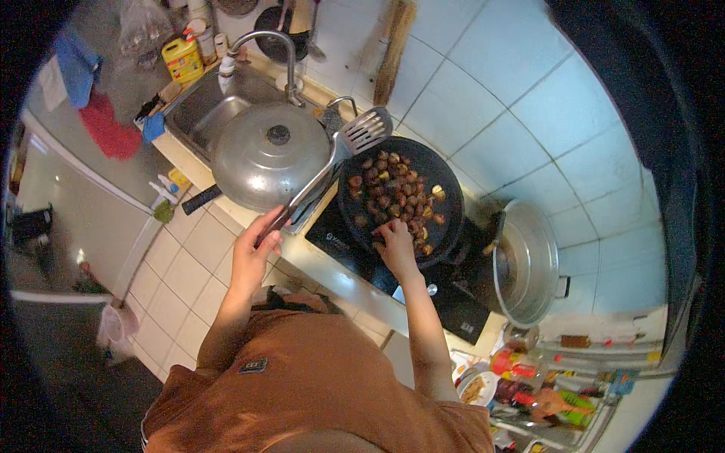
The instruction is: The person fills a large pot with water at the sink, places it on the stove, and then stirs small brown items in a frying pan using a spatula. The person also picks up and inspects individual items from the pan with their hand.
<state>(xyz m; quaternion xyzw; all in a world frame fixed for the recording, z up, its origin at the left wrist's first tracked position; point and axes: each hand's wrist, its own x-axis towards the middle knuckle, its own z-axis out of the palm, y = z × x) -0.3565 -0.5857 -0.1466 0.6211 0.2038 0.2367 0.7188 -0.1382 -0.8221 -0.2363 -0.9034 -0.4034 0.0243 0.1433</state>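
Note:
My left hand (257, 246) grips the dark handle of a slotted metal spatula (338, 150), whose head is raised between a large lidded pan and a black frying pan. Brown chestnuts (396, 189), some split with yellow flesh showing, lie in the black frying pan (444, 170) on a black cooktop (334, 238). My right hand (395, 243) reaches over the near rim of that pan, its fingers bent together at the chestnuts; whether they pinch one cannot be seen.
The pan with a domed metal lid (272, 161) stands at the edge of the sink (198, 113), below a curved faucet (289, 51). A large metal basin (527, 266) leans by the tiled wall at right. Bottles and a bowl of food (478, 389) stand at lower right.

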